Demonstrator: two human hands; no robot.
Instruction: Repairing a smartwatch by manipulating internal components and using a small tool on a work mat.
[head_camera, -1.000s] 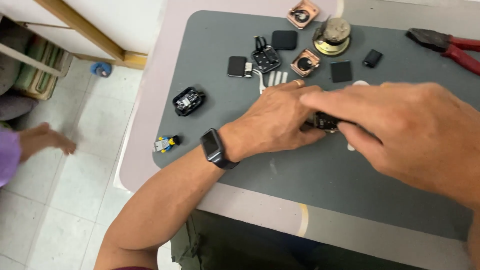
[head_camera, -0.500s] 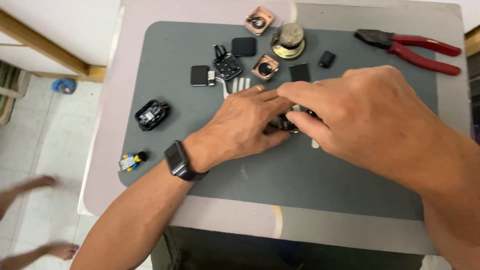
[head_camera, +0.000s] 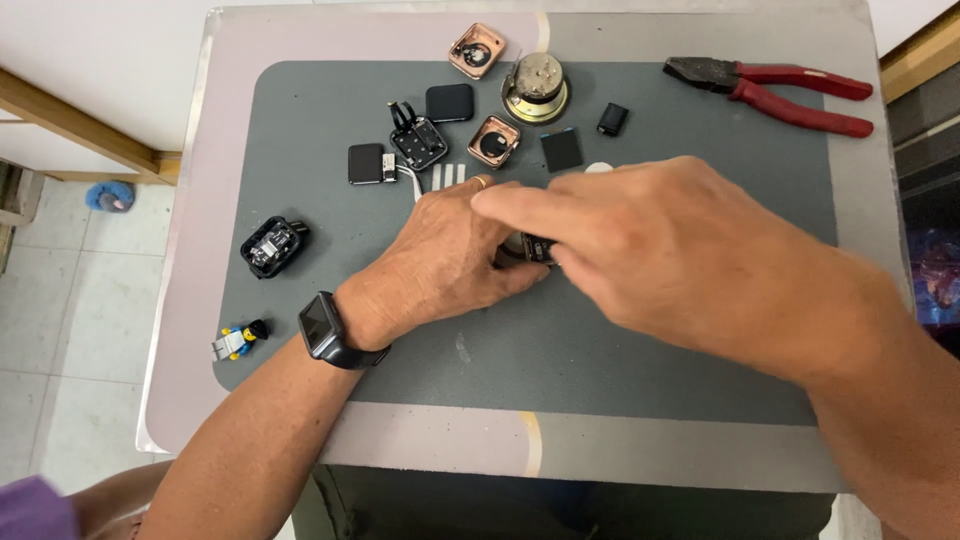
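One grey mat (head_camera: 620, 360) covers the table (head_camera: 190, 330). On it, the right hand (head_camera: 680, 250) and left hand (head_camera: 450, 260) close together around one small dark part (head_camera: 532, 250) at mid-mat. Behind lie one pair of red pliers (head_camera: 780, 92), one round metal piece (head_camera: 535, 90), two copper-coloured square casings (head_camera: 477, 50), and one toy figure (head_camera: 238, 340).

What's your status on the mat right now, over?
Left hand and right hand both pinching a small dark part at mid-mat. Part mostly hidden by fingers. Loose watch cases and modules behind; red pliers far right, clear of hands.
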